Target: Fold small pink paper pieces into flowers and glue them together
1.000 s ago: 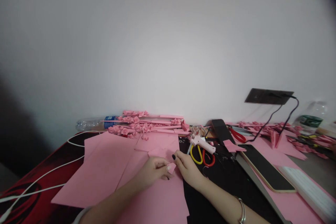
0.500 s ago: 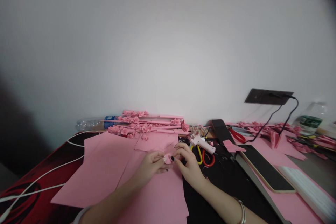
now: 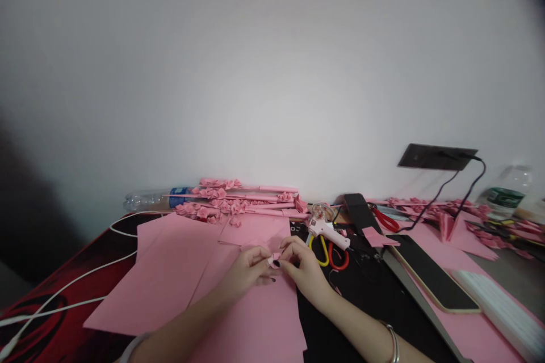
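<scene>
A small folded piece of pink paper point(image 3: 276, 257) is pinched between my two hands, above the pink sheets point(image 3: 251, 317) in the middle of the desk. My left hand point(image 3: 251, 267) grips its left side between thumb and fingers. On the other side, the thumb and fingertips of my right hand point(image 3: 300, 265) press on the paper, hiding part of it. Just beyond lie a smaller pink sheet point(image 3: 251, 229) and a little paper flower point(image 3: 234, 222).
Bundled pink paper flowers point(image 3: 217, 204) lie along the wall beside a plastic bottle point(image 3: 147, 200). Right of my hands are a glue gun point(image 3: 327, 232), scissors with yellow and red handles point(image 3: 338, 258), a phone point(image 3: 432, 272) and a white keyboard-like strip point(image 3: 502, 309). White cables point(image 3: 72, 281) cross the left.
My right fingers have closed in on the small pink paper, which now looks smaller and more covered. Both hands stay in nearly the same place.
</scene>
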Action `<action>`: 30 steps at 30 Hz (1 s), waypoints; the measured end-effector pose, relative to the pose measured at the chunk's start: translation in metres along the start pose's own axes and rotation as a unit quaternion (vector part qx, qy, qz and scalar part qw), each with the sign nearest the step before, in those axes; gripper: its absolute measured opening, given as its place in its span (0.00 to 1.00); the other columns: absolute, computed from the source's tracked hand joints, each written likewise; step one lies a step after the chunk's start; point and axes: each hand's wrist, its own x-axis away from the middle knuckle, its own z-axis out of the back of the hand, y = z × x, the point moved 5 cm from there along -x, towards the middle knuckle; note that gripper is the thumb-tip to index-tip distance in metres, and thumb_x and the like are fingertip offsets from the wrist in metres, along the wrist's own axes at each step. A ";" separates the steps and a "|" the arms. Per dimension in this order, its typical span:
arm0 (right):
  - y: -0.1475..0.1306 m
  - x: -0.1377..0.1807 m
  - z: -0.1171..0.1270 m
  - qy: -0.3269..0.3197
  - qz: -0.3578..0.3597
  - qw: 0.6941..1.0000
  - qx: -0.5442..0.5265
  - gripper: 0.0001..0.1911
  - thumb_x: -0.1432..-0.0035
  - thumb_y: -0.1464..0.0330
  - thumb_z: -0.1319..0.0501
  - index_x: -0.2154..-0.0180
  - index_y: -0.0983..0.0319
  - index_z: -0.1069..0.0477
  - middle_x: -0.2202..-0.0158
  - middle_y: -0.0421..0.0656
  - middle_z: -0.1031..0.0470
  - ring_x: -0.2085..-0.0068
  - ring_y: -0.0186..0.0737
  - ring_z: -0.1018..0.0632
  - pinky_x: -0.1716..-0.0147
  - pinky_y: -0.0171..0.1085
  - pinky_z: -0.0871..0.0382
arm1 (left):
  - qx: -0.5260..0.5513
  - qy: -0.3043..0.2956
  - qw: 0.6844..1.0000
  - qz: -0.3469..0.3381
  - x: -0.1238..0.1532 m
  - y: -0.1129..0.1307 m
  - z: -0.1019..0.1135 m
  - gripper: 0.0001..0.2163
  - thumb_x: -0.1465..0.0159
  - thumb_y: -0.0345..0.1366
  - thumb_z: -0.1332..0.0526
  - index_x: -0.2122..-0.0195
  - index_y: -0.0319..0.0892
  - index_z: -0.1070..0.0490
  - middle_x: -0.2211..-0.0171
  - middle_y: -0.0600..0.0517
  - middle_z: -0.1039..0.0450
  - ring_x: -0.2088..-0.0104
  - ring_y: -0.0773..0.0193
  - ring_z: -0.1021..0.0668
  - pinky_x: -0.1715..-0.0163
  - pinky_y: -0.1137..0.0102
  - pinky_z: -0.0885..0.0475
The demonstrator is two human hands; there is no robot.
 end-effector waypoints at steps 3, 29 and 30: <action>-0.003 0.000 0.001 -0.004 0.016 1.000 0.015 0.07 0.49 0.77 0.41 0.76 0.63 0.35 0.63 0.43 0.33 0.71 0.32 0.31 0.74 0.31 0.39 | -0.021 -0.003 1.000 -0.006 0.000 0.002 0.000 0.15 0.48 0.48 0.37 0.70 0.40 0.33 0.70 0.51 0.25 0.65 0.59 0.21 0.62 0.65 0.29; -0.011 0.006 -0.001 -0.022 0.111 0.991 0.077 0.11 0.50 0.80 0.41 0.77 0.62 0.41 0.62 0.44 0.35 0.66 0.35 0.31 0.71 0.32 0.37 | -0.027 0.033 0.999 -0.001 0.002 0.003 -0.001 0.15 0.48 0.47 0.36 0.72 0.39 0.33 0.71 0.51 0.24 0.67 0.59 0.20 0.66 0.68 0.28; -0.011 0.007 -0.001 -0.024 0.124 0.988 0.087 0.11 0.50 0.79 0.41 0.76 0.62 0.41 0.62 0.44 0.35 0.65 0.36 0.31 0.68 0.33 0.36 | -0.022 0.034 0.999 -0.002 0.001 0.003 0.000 0.14 0.48 0.47 0.36 0.72 0.39 0.33 0.70 0.51 0.24 0.67 0.59 0.20 0.66 0.68 0.28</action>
